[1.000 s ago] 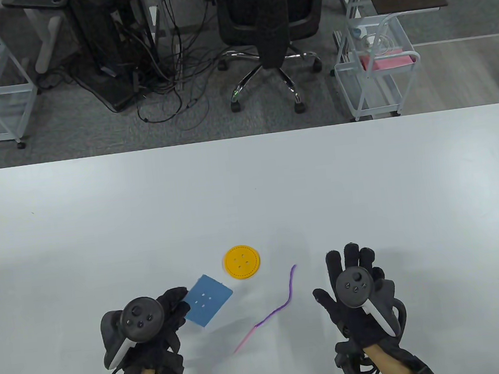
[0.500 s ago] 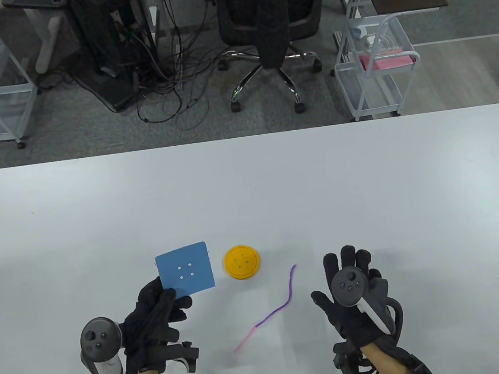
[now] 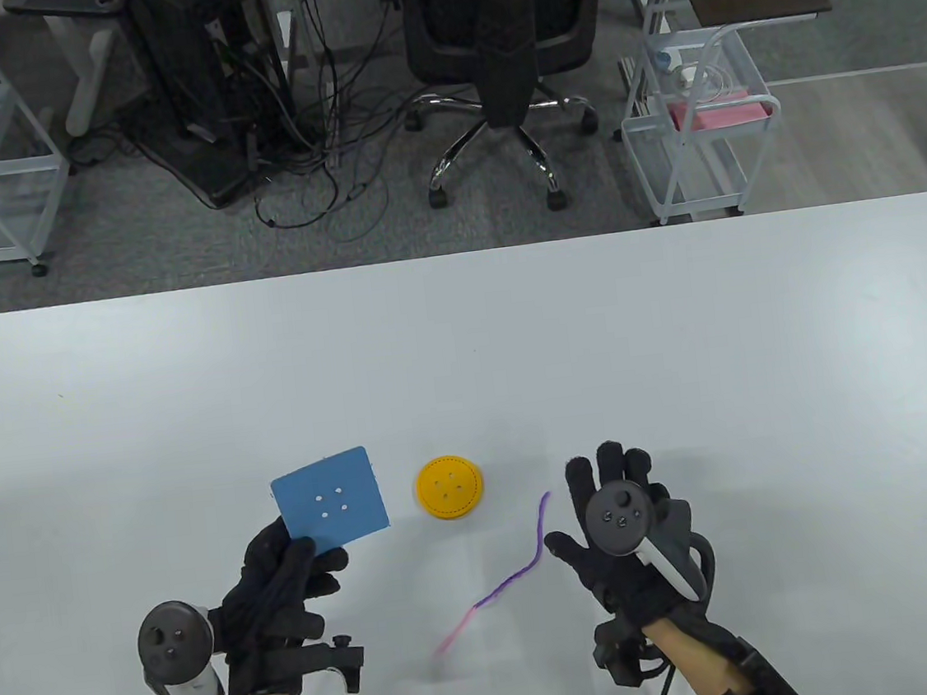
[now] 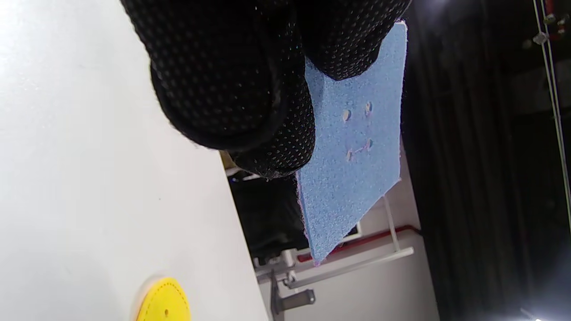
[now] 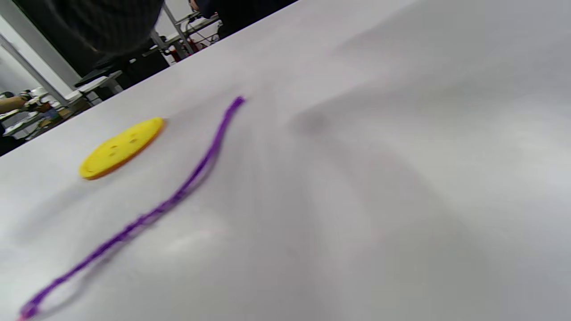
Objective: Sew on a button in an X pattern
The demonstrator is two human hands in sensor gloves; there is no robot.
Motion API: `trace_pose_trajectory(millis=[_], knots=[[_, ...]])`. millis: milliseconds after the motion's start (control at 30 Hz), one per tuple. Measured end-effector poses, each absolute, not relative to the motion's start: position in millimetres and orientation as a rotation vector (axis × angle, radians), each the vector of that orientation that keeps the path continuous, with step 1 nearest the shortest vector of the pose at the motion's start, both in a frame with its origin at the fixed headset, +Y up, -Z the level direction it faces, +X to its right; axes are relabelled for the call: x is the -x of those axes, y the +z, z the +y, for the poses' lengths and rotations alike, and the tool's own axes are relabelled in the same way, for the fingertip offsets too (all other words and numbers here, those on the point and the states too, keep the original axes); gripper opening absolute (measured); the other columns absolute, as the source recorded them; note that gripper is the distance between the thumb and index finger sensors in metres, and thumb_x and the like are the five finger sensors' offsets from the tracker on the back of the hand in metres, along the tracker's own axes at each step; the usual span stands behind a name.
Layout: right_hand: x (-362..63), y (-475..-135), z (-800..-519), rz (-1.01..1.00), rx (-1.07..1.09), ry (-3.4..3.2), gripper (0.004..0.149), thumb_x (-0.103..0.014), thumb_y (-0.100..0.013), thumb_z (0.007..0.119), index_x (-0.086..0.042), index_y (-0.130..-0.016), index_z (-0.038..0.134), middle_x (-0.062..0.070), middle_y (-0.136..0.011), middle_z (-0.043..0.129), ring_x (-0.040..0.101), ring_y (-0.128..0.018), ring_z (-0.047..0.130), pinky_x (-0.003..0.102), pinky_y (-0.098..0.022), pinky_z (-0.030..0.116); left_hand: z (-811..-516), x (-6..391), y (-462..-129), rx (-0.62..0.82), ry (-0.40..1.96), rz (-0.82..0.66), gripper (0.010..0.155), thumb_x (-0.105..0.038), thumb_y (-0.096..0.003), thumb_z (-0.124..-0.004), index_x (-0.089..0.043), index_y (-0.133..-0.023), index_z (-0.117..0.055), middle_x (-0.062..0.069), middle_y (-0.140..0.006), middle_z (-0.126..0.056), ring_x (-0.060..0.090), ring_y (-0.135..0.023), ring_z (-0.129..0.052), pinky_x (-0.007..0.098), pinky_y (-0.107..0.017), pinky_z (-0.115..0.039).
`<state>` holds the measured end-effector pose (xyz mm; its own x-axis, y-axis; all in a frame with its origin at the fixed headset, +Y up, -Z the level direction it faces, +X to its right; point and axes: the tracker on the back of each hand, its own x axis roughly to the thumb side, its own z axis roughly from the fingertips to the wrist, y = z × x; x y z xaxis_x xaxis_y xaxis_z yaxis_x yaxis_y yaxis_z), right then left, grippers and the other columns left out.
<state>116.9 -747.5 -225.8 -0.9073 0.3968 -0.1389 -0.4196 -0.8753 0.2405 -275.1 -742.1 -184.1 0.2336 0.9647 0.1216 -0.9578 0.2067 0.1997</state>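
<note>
Left hand point(image 3: 285, 577) holds the blue felt square point(image 3: 330, 500) up off the white table point(image 3: 463, 347), fingers and thumb pinching its near corner; four small holes show in the middle of the square. In the left wrist view the square point(image 4: 357, 147) hangs clear of the tabletop. Yellow button point(image 3: 448, 488) lies flat on the table just right of the square, not touching it. Purple cord point(image 3: 527, 560) lies loose on the table between button and right hand. Right hand point(image 3: 616, 538) is spread flat, fingers straight, holding nothing, thumb near the cord's far end.
</note>
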Motion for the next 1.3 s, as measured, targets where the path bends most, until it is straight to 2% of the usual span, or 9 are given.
trace_pose_trajectory(millis=[67,167,300,400,567,733,1000,1300], knots=[[-103.0,-236.1,-739.5,0.369,0.079,2.691,0.085,-0.056,-0.048,0.068,-0.043,-0.105,0.007,-0.011,-0.107,-0.02,0.019,-0.099,-0.024,0.049,-0.078,-0.002,-741.8,275.1,-183.6,-0.257,1.345,0.04,0.04,-0.023,-0.0559,-0.076,-0.007,-0.092,-0.074,0.018,-0.075,-0.096,0.02,-0.044,-0.114,0.022,-0.029,-0.101],[-78.3,-256.9,-725.7,0.402,0.045,2.686,0.087,-0.053,-0.048,0.073,-0.041,-0.106,0.009,-0.005,-0.115,-0.005,0.024,-0.107,-0.01,0.051,-0.08,0.005,-742.9,276.3,-181.5,-0.261,1.35,0.059,0.04,-0.023,-0.0559,-0.076,-0.006,-0.092,-0.074,0.018,-0.075,-0.096,0.02,-0.044,-0.114,0.023,-0.029,-0.101],[-49.0,-284.8,-713.0,0.495,0.078,2.635,0.089,-0.05,-0.049,0.076,-0.041,-0.106,0.009,-0.004,-0.119,0.006,0.024,-0.111,0.0,0.05,-0.083,0.009,-743.5,279.0,-179.8,-0.266,1.371,0.075,0.04,-0.023,-0.0559,-0.076,-0.006,-0.092,-0.074,0.018,-0.075,-0.096,0.02,-0.044,-0.114,0.023,-0.029,-0.101],[-36.4,-298.9,-716.7,0.585,0.125,2.6,0.091,-0.047,-0.049,0.079,-0.04,-0.107,0.009,-0.005,-0.12,0.01,0.023,-0.113,0.005,0.049,-0.084,0.011,-743.7,279.8,-180.0,-0.269,1.37,0.082,0.04,-0.023,-0.0559,-0.076,-0.006,-0.092,-0.074,0.018,-0.075,-0.096,0.02,-0.044,-0.114,0.023,-0.029,-0.101],[-20.8,-312.1,-742.4,0.699,0.209,2.617,0.093,-0.044,-0.049,0.083,-0.04,-0.108,0.012,-0.006,-0.121,0.017,0.022,-0.115,0.014,0.048,-0.085,0.017,-744.0,279.5,-180.3,-0.262,1.368,0.093,0.04,-0.023,-0.0559,-0.076,-0.006,-0.092,-0.074,0.018,-0.075,-0.096,0.021,-0.044,-0.114,0.023,-0.029,-0.101],[-14.9,-312.8,-764.0,0.728,0.247,2.638,0.093,-0.048,-0.048,0.082,-0.036,-0.11,0.013,-0.004,-0.121,0.015,0.025,-0.113,0.015,0.046,-0.085,0.018,-744.4,279.2,-180.5,-0.255,1.365,0.098,0.04,-0.023,-0.0559,-0.076,-0.006,-0.092,-0.074,0.018,-0.075,-0.096,0.021,-0.044,-0.114,0.023,-0.029,-0.101],[-11.6,-315.5,-785.2,0.794,0.344,2.661,0.092,-0.057,-0.048,0.075,-0.031,-0.111,0.013,0.0,-0.115,0.003,0.028,-0.105,0.006,0.044,-0.082,0.011,-745.5,277.7,-181.1,-0.246,1.355,0.094,0.04,-0.023,-0.0558,-0.076,-0.006,-0.092,-0.074,0.018,-0.075,-0.096,0.021,-0.044,-0.114,0.024,-0.029,-0.101],[-8.0,-314.0,-787.6,0.787,0.336,2.69,0.088,-0.053,-0.05,0.076,-0.031,-0.112,0.017,-0.001,-0.114,0.002,0.027,-0.104,0.005,0.044,-0.082,0.009,-745.7,277.3,-181.4,-0.245,1.347,0.094,0.04,-0.023,-0.0559,-0.076,-0.006,-0.092,-0.074,0.019,-0.075,-0.096,0.021,-0.044,-0.114,0.024,-0.029,-0.101]])
